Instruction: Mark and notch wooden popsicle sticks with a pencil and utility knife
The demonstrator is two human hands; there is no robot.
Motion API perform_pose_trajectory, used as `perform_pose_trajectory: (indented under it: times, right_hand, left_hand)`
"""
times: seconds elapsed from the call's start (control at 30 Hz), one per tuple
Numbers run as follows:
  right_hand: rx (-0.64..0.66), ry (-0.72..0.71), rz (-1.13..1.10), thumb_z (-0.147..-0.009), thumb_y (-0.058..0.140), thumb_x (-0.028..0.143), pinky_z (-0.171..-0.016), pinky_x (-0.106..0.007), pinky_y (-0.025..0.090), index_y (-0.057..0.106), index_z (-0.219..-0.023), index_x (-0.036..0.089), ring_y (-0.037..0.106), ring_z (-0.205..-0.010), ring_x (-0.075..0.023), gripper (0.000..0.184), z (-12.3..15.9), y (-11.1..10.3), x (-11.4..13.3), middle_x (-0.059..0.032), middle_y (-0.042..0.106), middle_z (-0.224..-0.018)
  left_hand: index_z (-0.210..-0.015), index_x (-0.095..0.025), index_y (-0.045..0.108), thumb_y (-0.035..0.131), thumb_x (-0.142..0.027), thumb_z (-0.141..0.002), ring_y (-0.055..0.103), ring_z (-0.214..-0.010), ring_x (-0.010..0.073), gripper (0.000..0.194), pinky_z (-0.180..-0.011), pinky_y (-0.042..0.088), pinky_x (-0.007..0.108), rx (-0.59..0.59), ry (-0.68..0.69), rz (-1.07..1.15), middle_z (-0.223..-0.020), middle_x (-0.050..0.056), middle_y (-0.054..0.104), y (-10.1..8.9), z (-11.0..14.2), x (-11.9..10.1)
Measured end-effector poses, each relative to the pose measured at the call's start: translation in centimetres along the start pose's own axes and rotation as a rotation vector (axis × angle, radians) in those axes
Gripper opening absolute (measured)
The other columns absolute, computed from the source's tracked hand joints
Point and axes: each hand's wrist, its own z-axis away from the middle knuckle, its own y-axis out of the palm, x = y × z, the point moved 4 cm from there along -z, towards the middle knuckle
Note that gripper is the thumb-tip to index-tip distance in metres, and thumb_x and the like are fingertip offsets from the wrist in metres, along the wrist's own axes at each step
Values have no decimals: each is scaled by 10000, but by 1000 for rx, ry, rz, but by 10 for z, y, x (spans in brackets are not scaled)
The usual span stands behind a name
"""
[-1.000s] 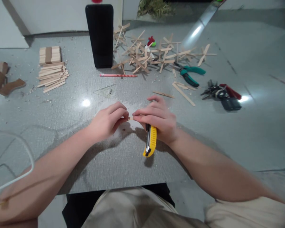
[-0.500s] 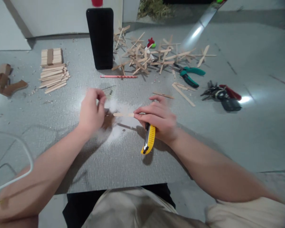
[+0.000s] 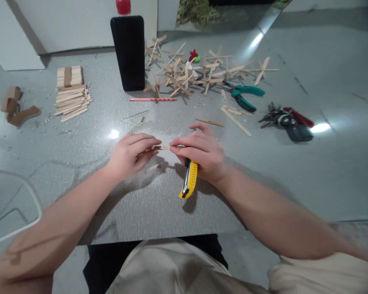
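A short wooden craft stick (image 3: 162, 148) is held level just above the grey table (image 3: 263, 171), pinched at both ends. My left hand (image 3: 131, 155) grips its left end with closed fingers. My right hand (image 3: 202, 153) pinches the right end with thumb and forefinger, and its other fingers wrap a yellow utility knife (image 3: 188, 180) whose body points down toward me. Pale dust or shavings lie on the table under the stick.
A black upright box (image 3: 128, 53) stands at the back. Beside it lie a pile of glued stick crosses (image 3: 196, 71), a pink pencil (image 3: 152, 99), teal pliers (image 3: 244, 97), keys (image 3: 286, 122), loose sticks (image 3: 235, 119). Stacked sticks (image 3: 70, 96) and cardboard scraps (image 3: 15, 110) sit at left.
My left hand had drawn away to the upper left, leaving the stick in my right hand alone. It has now come back and pinched the stick's left end again.
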Motion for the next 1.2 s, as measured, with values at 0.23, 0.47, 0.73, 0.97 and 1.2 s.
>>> perform_pose_trajectory:
  times: [0.23, 0.47, 0.73, 0.97, 1.2]
  right_hand:
    - [-29, -19, -23, -984, 639, 123, -1031, -472, 483, 726, -1003, 261, 705, -773, -153, 165, 0, 3, -1, -3, 817, -989]
    - [-35, 2, -4, -1000, 621, 152, -1039, -457, 475, 734, -997, 284, 693, -760, -142, 174, 1, 5, -3, 24, 819, -997]
    - [-61, 14, 26, -1016, 602, 184, -1033, -468, 490, 721, -970, 304, 694, -743, -138, 175, 3, 8, -3, 42, 823, -994]
    - [-329, 251, 71, -941, 703, 175, -931, -472, 554, 697, -878, 258, 756, -828, -206, 104, 7, 8, -41, -32, 796, -926]
    - [-346, 243, 75, -943, 699, 204, -972, -483, 532, 694, -858, 252, 762, -827, -206, 97, 6, 14, -46, -24, 795, -906]
  left_hand:
    - [-1007, -218, 736, 631, -291, -991, 716, -834, 164, 129, -727, 568, 299, 126, -147, 226, -955, 54, 765, 4, -2, 3]
    - [-992, -190, 663, 628, -340, -979, 518, -531, 90, 154, -485, 422, 212, 269, -357, 403, -702, -18, 618, 14, 1, 8]
    - [-999, -210, 619, 531, -402, -1023, 575, -595, 124, 212, -526, 478, 247, 320, -334, 331, -764, 2, 642, 14, 1, 15]
    - [-1378, -202, 577, 494, -412, -1052, 544, -1406, 324, 396, -1178, 413, 554, 278, -176, -65, -1455, 160, 623, 14, 4, -6]
    - [-1587, -169, 452, 347, -724, -1028, 432, -1541, 307, 795, -1289, 318, 486, 532, -129, -347, -1642, 145, 464, 22, 38, -20]
